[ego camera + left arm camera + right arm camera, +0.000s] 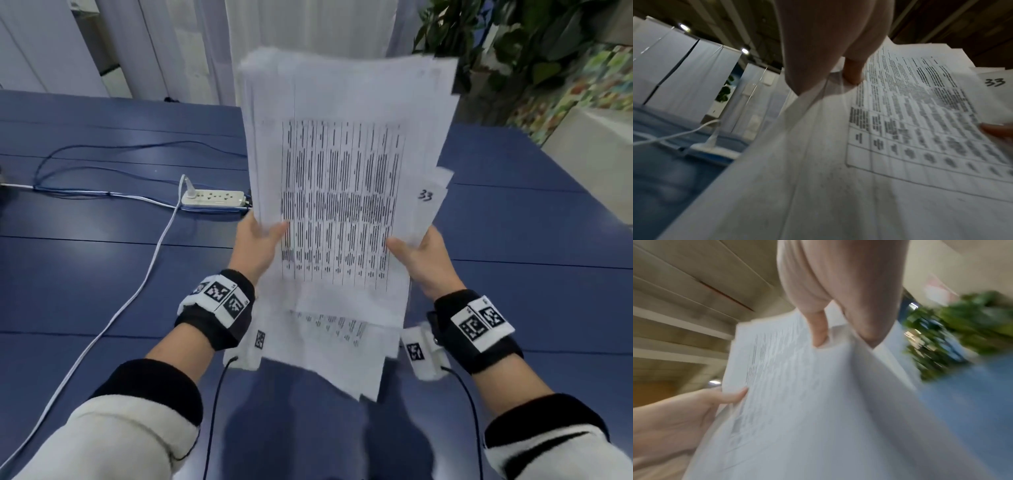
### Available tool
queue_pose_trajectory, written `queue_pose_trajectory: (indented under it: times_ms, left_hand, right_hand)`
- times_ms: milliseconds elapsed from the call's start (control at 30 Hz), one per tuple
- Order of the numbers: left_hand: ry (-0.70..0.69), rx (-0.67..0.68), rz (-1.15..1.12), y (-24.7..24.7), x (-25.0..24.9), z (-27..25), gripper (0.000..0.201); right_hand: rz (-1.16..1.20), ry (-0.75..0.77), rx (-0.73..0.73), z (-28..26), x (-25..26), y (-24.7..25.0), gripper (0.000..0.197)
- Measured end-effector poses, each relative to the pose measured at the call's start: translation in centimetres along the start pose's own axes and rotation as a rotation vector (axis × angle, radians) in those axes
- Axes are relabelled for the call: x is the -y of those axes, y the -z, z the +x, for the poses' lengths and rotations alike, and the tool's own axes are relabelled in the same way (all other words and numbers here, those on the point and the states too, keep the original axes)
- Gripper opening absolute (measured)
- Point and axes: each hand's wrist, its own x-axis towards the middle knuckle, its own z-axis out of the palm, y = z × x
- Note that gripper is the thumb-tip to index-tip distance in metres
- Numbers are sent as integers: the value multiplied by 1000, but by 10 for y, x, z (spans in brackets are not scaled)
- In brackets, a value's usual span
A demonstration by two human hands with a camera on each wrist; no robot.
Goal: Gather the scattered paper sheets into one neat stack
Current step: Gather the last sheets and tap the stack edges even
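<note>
A thick bundle of white printed sheets (342, 192) is held up off the blue table (102, 274), tilted away from me, its edges uneven. The top sheet carries a printed grid; a sheet at the right shows a handwritten "33" (425, 195). My left hand (257, 243) grips the bundle's left edge, thumb on top. My right hand (419, 255) grips the right edge the same way. In the left wrist view the left hand (838, 61) sits on the bundle (859, 162). In the right wrist view the right hand (838, 305) pinches the blurred bundle (807, 402).
A white power strip (213, 198) with a white cable (137, 294) and blue cords lies on the table to the left. White curtains (308, 24) hang behind the table. A leafy plant (513, 41) and a patterned box stand at the far right.
</note>
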Motion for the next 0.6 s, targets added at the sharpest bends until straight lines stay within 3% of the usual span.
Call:
queue_pose_trajectory:
  times_ms: [167,200,267,600]
  left_hand:
    - [-103,-110,-118,-4,-33,3,60]
    - [-114,-110,-129,-5,-34,2,53]
    - [-130,-93,-139,-5,-32,0,21]
    - [-281,-91,-126,-16,-37,0,35]
  right_hand:
    - [-37,207,-80,12,40,-4,30]
    - [-39,226,-92,14,41,-4,30]
    - [-19,218,-109,13,37,-6,32]
    - [143,124,-151,14,35,-8,42]
